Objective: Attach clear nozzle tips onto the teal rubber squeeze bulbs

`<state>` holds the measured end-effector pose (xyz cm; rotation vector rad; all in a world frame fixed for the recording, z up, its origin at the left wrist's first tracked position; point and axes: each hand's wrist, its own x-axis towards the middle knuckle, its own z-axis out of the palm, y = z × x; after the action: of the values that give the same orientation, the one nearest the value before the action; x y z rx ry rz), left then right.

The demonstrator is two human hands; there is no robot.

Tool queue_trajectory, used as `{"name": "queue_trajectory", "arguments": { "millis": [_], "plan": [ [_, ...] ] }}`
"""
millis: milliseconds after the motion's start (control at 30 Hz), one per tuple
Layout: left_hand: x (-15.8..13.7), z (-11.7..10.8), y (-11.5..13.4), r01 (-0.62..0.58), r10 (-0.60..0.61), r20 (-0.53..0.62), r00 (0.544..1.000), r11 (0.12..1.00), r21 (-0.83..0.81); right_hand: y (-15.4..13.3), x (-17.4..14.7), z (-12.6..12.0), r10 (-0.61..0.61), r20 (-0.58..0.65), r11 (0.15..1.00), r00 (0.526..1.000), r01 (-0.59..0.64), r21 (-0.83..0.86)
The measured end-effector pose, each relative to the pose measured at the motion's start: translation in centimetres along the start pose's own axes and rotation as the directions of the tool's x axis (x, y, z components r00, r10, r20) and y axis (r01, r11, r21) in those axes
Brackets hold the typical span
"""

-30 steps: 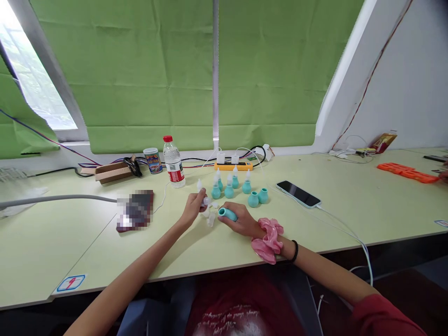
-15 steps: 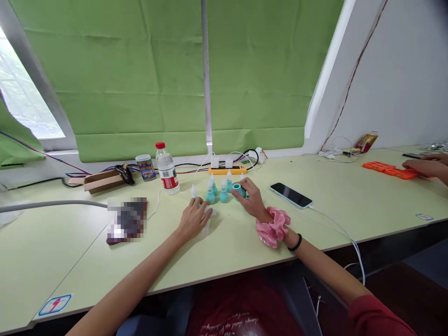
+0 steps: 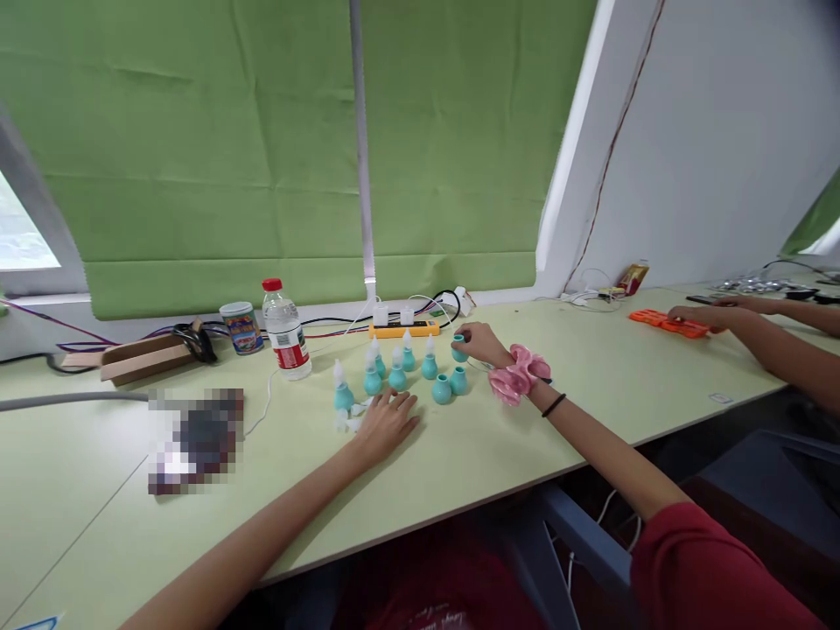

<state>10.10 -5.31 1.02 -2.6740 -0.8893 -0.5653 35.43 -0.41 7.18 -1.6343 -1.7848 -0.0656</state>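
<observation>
My right hand (image 3: 482,343), with a pink scrunchie at the wrist, has its fingers around a teal rubber bulb (image 3: 458,353) at the right of the group. Two open-topped bulbs, one of them this teal bulb (image 3: 442,389), stand just in front. My left hand (image 3: 387,426) rests palm down on the table, fingers outstretched, holding nothing. By its fingertips lie several translucent nozzles (image 3: 342,421), partly hidden. Beyond it stand several teal bulbs with clear pointed nozzles, such as this nasal aspirator (image 3: 343,396) at the left and another nasal aspirator (image 3: 429,365) further right.
A water bottle (image 3: 287,337), a can (image 3: 241,329) and an open cardboard box (image 3: 148,357) stand at the back left. Behind the bulbs is a yellow power strip (image 3: 403,330). A blurred object (image 3: 197,442) lies left. At right, another person's hand touches an orange tray (image 3: 668,323).
My right hand has moved from a front open bulb to one farther back, leaving open bulbs standing on the table. My left hand has slid right of the loose nozzles. The view has turned right.
</observation>
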Motion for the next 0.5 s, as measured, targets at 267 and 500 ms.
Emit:
{"name": "queue_trajectory", "arguments": {
  "millis": [267, 500],
  "plan": [
    [3.8, 1.9, 2.8, 0.058, -0.064, 0.103, 0.993, 0.997, 0.057, 1.7, 0.0, 2.2, -0.007, 0.241, 1.000, 0.970, 0.010, -0.010],
    [0.6, -1.5, -0.2, 0.118, -0.125, 0.042, 0.991, 0.983, 0.142, 0.6, 0.3, 2.0, -0.006, 0.252, 1.000, 0.968, 0.001, 0.021]
  ]
}}
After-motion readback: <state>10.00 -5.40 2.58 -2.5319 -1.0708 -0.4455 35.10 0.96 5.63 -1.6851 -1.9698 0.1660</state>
